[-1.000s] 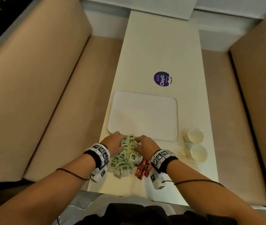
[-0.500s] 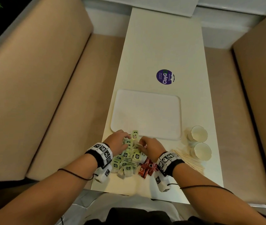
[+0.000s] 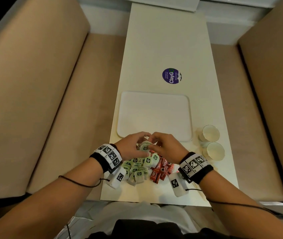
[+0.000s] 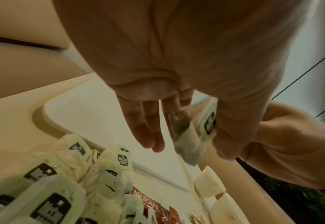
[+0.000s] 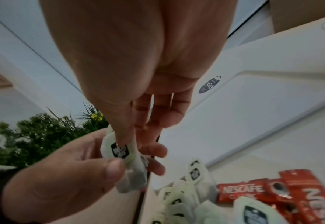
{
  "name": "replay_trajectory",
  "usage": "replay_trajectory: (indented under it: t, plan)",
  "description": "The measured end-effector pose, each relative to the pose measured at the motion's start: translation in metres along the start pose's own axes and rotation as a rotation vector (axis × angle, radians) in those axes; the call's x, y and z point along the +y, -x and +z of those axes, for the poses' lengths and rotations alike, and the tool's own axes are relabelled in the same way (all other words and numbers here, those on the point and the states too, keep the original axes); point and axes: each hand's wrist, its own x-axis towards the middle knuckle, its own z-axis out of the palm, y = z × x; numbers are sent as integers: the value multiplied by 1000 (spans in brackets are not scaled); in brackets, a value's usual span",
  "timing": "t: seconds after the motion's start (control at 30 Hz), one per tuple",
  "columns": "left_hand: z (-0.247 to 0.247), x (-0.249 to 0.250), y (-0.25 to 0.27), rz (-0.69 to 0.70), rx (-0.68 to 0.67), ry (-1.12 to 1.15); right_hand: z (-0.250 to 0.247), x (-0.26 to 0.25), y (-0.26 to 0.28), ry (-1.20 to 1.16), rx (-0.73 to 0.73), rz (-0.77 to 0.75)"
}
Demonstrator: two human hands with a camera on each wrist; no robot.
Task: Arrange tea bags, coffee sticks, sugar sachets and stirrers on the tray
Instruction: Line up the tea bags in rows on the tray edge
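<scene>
A white tray (image 3: 154,116) lies bare in the middle of the table. In front of it is a heap of green-tagged tea bags (image 3: 137,168) with red coffee sticks (image 3: 161,169) to their right. Both hands are just above the heap at the tray's near edge and share a small bunch of tea bags (image 3: 145,146). My left hand (image 3: 139,143) pinches the bunch (image 4: 188,136) between thumb and fingers. My right hand (image 3: 154,144) has its thumb on the top tag (image 5: 119,150), fingers behind it. Pale packets (image 4: 209,186) lie right of the coffee sticks.
Two paper cups (image 3: 209,133) (image 3: 215,151) lie on their sides at the table's right edge, beside the tray's near right corner. A round purple sticker (image 3: 171,75) is beyond the tray. Padded benches (image 3: 42,100) flank the narrow table on both sides.
Both hands have risen from the heap, where they were sorting, and now hold a small bunch of tea bags together just above it.
</scene>
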Motion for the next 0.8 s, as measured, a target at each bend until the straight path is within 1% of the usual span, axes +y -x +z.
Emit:
replay_trajectory:
  t: [0.1, 0.2, 0.27, 0.43, 0.5, 0.63, 0.8]
  plan:
    - [1, 4, 0, 11, 6, -43, 2, -7, 0, -52, 25, 9]
    - [1, 3, 3, -42, -20, -104, 5, -5, -1, -50, 43, 39]
    - [0, -3, 5, -78, -16, -159, 10, 4, -5, -3, 36, 75]
    - [-2, -16, 8, -175, 31, -86, 35, 27, -15, 273, -90, 146]
    - [-1, -15, 9, -206, 46, -53, 44, 29, -19, 334, -148, 154]
    - [3, -14, 7, -248, 87, -7, 56, 35, -25, 351, -205, 188]
    - [5, -16, 4, -276, 146, -2, 54, 42, -28, 312, -168, 186]
